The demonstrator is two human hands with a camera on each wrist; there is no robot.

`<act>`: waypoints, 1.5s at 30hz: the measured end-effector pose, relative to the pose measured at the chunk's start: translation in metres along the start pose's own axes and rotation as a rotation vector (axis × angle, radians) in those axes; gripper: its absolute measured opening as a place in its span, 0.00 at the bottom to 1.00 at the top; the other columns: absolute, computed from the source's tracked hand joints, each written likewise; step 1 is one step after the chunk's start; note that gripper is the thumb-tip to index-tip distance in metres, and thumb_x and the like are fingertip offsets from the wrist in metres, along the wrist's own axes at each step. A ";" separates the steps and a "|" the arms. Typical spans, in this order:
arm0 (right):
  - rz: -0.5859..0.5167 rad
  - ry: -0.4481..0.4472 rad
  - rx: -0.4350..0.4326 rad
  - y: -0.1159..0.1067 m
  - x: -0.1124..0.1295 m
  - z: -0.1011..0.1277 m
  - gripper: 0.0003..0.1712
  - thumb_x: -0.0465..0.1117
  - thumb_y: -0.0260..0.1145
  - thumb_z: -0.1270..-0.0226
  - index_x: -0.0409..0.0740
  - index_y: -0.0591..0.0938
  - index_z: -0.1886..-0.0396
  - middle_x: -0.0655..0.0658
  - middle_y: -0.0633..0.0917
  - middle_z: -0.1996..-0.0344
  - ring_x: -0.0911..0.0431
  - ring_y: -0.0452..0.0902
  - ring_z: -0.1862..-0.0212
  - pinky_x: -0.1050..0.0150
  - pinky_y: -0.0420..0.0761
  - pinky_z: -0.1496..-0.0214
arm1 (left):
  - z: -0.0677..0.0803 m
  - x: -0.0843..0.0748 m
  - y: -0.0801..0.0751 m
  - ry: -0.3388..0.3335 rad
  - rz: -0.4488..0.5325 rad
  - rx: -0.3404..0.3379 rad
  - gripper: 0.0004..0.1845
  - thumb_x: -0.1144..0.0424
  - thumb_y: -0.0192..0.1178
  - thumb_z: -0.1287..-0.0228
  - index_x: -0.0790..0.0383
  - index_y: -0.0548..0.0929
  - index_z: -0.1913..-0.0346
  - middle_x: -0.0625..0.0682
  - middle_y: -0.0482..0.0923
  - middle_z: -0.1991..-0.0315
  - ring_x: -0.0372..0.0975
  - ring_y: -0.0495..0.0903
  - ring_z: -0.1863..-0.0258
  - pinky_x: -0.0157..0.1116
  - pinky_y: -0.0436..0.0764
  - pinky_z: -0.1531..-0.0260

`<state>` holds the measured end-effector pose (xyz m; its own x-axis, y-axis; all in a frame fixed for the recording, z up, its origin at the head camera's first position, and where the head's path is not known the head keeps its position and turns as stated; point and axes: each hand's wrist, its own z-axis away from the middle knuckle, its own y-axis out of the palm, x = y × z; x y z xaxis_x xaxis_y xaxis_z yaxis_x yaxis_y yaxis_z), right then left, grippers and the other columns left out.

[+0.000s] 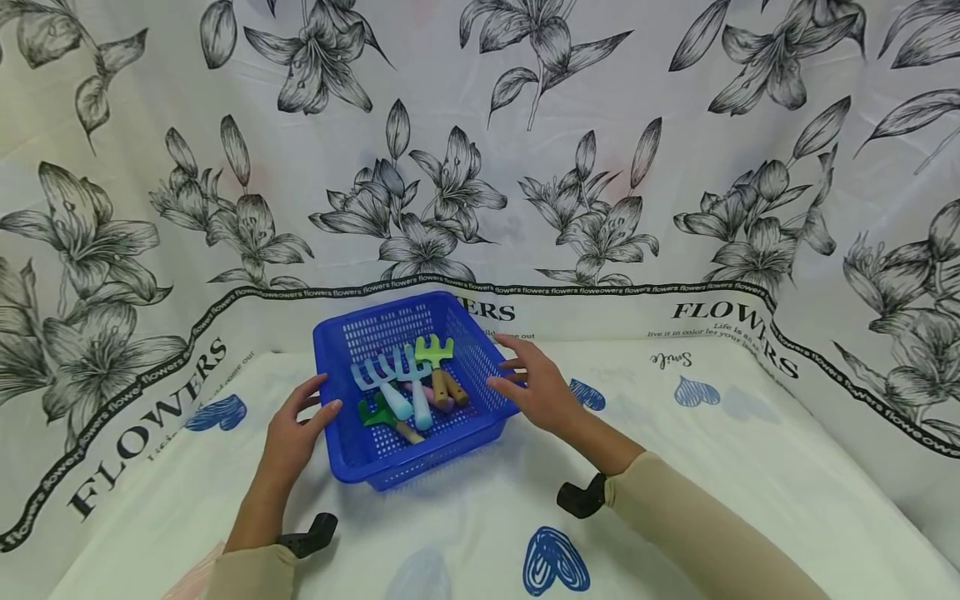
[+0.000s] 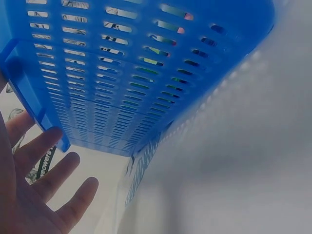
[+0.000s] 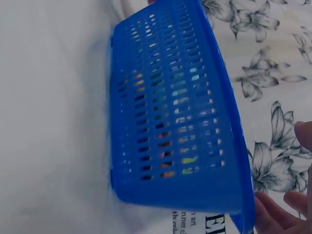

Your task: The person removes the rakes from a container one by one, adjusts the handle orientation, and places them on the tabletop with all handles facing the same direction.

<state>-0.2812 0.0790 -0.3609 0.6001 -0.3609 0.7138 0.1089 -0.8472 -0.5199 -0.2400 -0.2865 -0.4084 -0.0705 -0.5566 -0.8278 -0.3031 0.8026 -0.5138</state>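
A blue plastic basket (image 1: 442, 442) with slotted walls sits on the white cloth, turned slightly. Inside lie several small hand rakes: two light blue ones (image 1: 422, 408), a lime green one (image 1: 435, 354) with a wooden handle and a darker green one (image 1: 382, 412). Something pink lies partly hidden beneath them. My left hand (image 1: 291, 437) is at the basket's left rim; its fingers are spread and loosely straight in the left wrist view. At the right rim, my right hand (image 1: 543, 392) has thumb and fingers apart around the edge.
The white cloth (image 1: 480, 533) under the basket carries printed blue hearts. Behind it hangs a floral curtain (image 1: 525, 192) with a lettered black border. A black wrist mount (image 1: 311, 535) shows on the left arm and another mount (image 1: 583, 497) on the right.
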 end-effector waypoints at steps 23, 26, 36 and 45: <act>-0.203 0.267 0.155 0.045 0.011 -0.047 0.40 0.46 0.65 0.32 0.59 0.58 0.24 0.44 0.69 0.33 0.48 0.74 0.40 0.47 0.75 0.41 | 0.001 -0.002 -0.004 -0.009 -0.018 0.003 0.41 0.38 0.55 0.35 0.50 0.57 0.24 0.58 0.57 0.26 0.58 0.59 0.31 0.59 0.64 0.38; -0.194 0.273 0.197 0.046 0.008 -0.053 0.40 0.47 0.65 0.31 0.59 0.58 0.24 0.43 0.70 0.33 0.45 0.72 0.37 0.46 0.73 0.40 | 0.000 -0.003 -0.004 -0.017 -0.017 0.002 0.41 0.39 0.56 0.35 0.50 0.58 0.24 0.60 0.58 0.27 0.58 0.59 0.31 0.59 0.64 0.38; -0.125 0.319 0.427 0.052 0.001 -0.065 0.39 0.47 0.63 0.32 0.58 0.59 0.24 0.42 0.72 0.35 0.44 0.62 0.31 0.42 0.63 0.33 | -0.001 -0.002 -0.003 -0.046 -0.006 0.014 0.43 0.36 0.57 0.37 0.48 0.57 0.24 0.61 0.58 0.28 0.59 0.58 0.30 0.59 0.64 0.38; -0.008 0.302 0.614 0.059 0.002 -0.067 0.43 0.52 0.64 0.35 0.54 0.57 0.23 0.41 0.72 0.33 0.46 0.64 0.32 0.44 0.61 0.31 | -0.001 -0.001 -0.003 -0.046 -0.011 0.012 0.44 0.35 0.56 0.38 0.48 0.57 0.24 0.62 0.59 0.28 0.60 0.60 0.31 0.60 0.66 0.39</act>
<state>-0.3270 0.0025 -0.3585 0.3595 -0.5244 0.7719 0.5953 -0.5081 -0.6225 -0.2402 -0.2889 -0.4061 -0.0234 -0.5548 -0.8316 -0.2919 0.7994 -0.5251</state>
